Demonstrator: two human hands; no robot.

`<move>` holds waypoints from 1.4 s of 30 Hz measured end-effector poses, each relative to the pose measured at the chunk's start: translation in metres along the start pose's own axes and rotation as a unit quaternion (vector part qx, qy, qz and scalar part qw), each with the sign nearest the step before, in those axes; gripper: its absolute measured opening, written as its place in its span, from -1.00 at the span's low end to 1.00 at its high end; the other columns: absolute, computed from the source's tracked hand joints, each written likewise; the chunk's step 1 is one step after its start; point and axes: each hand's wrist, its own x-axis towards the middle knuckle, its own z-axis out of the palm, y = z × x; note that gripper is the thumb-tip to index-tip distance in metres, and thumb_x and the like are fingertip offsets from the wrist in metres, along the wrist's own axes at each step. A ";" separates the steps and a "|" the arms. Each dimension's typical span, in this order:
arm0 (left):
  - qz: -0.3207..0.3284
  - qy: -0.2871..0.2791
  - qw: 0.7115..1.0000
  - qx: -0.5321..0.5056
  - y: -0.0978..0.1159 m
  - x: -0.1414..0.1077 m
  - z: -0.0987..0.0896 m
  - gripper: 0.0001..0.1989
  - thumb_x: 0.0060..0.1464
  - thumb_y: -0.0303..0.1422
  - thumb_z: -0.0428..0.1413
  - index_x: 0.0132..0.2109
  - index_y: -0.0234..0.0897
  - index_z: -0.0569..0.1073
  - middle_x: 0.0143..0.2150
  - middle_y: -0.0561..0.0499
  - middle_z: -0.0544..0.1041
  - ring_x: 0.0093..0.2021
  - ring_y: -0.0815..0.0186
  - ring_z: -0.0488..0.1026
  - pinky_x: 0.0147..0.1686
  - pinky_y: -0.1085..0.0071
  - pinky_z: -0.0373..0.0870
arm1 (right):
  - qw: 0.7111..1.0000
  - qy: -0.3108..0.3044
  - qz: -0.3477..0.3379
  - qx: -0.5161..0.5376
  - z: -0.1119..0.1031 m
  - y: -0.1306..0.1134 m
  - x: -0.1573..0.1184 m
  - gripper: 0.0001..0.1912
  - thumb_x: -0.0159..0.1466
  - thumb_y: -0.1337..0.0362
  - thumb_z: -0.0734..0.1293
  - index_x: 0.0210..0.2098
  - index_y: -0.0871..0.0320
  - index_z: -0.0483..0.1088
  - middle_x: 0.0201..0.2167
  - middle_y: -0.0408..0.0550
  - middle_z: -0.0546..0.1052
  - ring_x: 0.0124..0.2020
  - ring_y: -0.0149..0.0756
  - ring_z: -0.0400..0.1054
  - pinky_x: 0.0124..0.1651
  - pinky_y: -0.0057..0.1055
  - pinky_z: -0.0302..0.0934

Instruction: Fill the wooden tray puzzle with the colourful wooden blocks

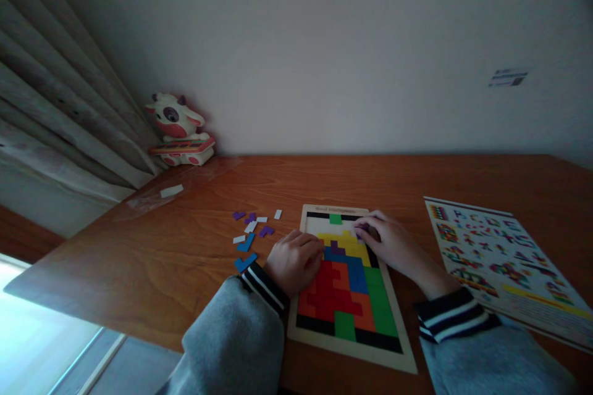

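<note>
A wooden puzzle board (352, 352) lies on the table, filled with red, orange, blue, green, yellow and black pieces, with a pale bare area near its far end. My left hand (295, 261) rests over the board's left edge, its fingers curled; whatever may be under the fingertips is hidden. At the upper right of the board, my right hand (393, 245) pinches a small purple piece (358, 231) between thumb and fingers, just beyond the yellow pieces (354, 248).
Loose purple (266, 231), white (251, 227) and blue pieces (246, 263) lie left of the board. A printed pattern sheet (500, 259) is on the right. A cow toy (180, 129) stands at the back left, near a curtain (60, 92).
</note>
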 end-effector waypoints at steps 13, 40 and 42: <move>-0.008 -0.012 1.000 0.003 0.000 -0.001 0.000 -0.84 0.16 -0.46 0.06 -0.17 -0.23 0.52 -0.13 -0.02 0.59 -0.14 0.22 0.50 -0.09 0.26 0.48 | 1.000 0.003 0.003 -0.007 -0.010 -0.010 -0.001 -0.67 0.38 0.15 0.12 -0.29 0.10 0.47 -0.31 0.00 0.52 -0.27 -0.21 0.43 -0.22 -0.30 0.27; -0.065 0.044 0.994 0.070 -0.029 -0.012 -0.018 -0.82 0.21 -0.37 0.04 -0.14 -0.21 0.53 -0.12 -0.05 0.58 -0.14 0.22 0.53 -0.07 0.25 0.48 | 0.999 0.016 0.023 -0.018 0.003 0.014 -0.019 -0.61 0.37 0.19 0.10 0.13 0.10 0.31 0.04 0.11 0.51 0.03 -0.07 0.44 0.08 -0.03 0.33; -0.099 0.077 0.987 0.105 -0.050 -0.019 -0.029 -0.82 0.23 -0.33 0.05 -0.11 -0.19 0.53 -0.05 -0.07 0.56 -0.04 0.18 0.49 0.06 0.17 0.41 | 0.999 0.023 0.028 -0.015 0.002 0.012 -0.019 -0.61 0.38 0.16 0.08 0.10 0.13 0.32 0.04 0.13 0.50 0.03 -0.07 0.43 0.09 -0.04 0.32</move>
